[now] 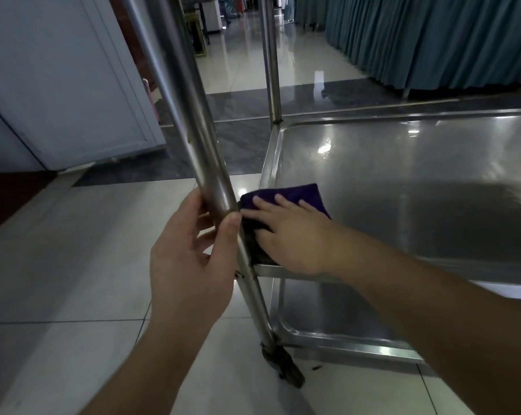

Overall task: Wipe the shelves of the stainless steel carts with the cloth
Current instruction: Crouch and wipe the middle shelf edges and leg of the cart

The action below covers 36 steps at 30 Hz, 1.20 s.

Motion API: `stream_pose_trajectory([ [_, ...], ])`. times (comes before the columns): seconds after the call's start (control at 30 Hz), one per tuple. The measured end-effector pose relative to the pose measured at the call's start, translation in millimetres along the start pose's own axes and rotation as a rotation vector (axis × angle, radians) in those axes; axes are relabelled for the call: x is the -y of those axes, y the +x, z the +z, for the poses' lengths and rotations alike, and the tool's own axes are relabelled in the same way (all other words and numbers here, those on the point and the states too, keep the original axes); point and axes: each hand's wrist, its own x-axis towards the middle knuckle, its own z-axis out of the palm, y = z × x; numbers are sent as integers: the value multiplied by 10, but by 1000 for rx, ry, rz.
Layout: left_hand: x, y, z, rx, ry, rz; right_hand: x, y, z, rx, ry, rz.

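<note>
Running out of the top of the picture, the cart's near upright post (193,121) hides the left corner of the purple cloth (286,196) and part of the left hand (190,259). That hand's grip is closed round the post, thumb on the near side and fingers curling behind the tube, so their tips are out of sight. The right hand (292,235) lies flat on the cloth with fingers straight and spread, pressing it down; nothing is pinched. Most of the cloth is under the palm, so its full shape cannot be made out.

What shows of the cloth is dark purple, with a soft nap, lying in the near left corner of the cart's middle shelf (402,181). The shelf is a shallow steel tray with a raised rim, glossy and streaked with reflected light; its right side is cut off by the frame edge. It holds only the cloth. Below it, the lower shelf (328,319) is dim and partly covered by the right forearm. A dark caster wheel (286,366) stands on the tiled floor (58,265).
</note>
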Motion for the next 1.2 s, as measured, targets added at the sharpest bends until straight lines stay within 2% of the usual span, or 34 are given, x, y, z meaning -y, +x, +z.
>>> stream_pose_trajectory([
  [0.1,-31,-47,3,23,1,44,-111,-425,-71,18,75,-50],
  [0.23,-49,-60,-1,40,0,35,-338,-988,-182,67,15,-97],
  [0.4,-34,-42,7,27,-10,9,-757,-1344,-304,12,26,93],
  [0.57,-13,-48,40,-7,-25,-10,-597,-1149,-127,-105,-49,225],
  [0.73,24,-29,38,-23,14,-8,75,-463,94,-97,-46,72],
  [0.83,39,-5,41,-29,40,-16,105,-401,132,-136,13,103],
  [1.0,18,-8,63,-36,50,-35,-584,-858,-44,-120,-113,245],
  [1.1,-12,-20,57,-42,72,-43,-1310,-1289,-259,-91,-161,471],
  [1.2,-45,-38,71,-50,65,-56,-1934,-1686,-444,-170,-78,740],
])
